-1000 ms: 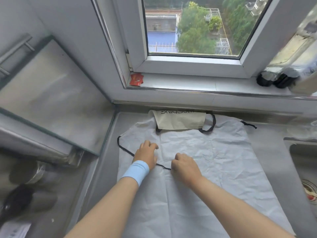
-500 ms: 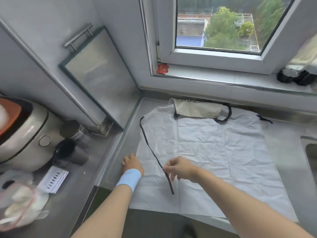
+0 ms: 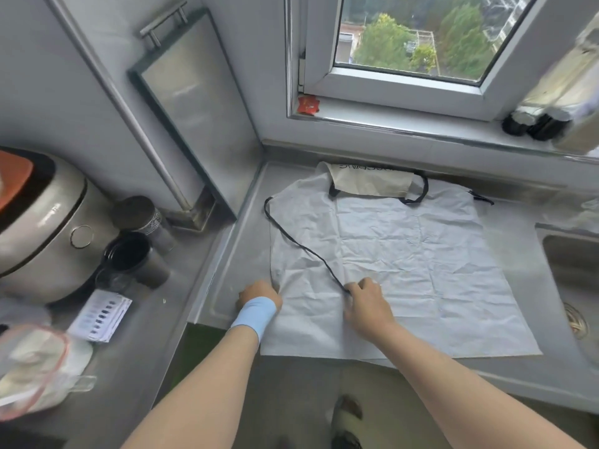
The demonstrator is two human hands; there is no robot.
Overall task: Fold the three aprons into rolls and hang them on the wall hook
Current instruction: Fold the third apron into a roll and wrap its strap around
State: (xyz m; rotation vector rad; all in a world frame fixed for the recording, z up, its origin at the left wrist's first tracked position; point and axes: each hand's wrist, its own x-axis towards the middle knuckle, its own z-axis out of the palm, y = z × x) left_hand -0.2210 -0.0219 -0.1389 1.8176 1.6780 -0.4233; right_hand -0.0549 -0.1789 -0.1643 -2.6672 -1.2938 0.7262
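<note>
On the counter (image 3: 240, 254), near left, the right hand (image 3: 366, 301) pinches the black strap (image 3: 301, 246) while the left hand (image 3: 259, 291) touches the apron (image 3: 405, 270) — grip unclear — so next, probably, tuck the strap in and roll.

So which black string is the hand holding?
Look at the white apron on the steel counter under the window. A thin black strap crosses its left side to the right hand. Unlike the loop by the beige top, it runs long.

Soft daylight, wide-angle view

Light enters through the window (image 3: 411, 37); edges bend and smear (bottles at right blurred); shadows faint.
</note>
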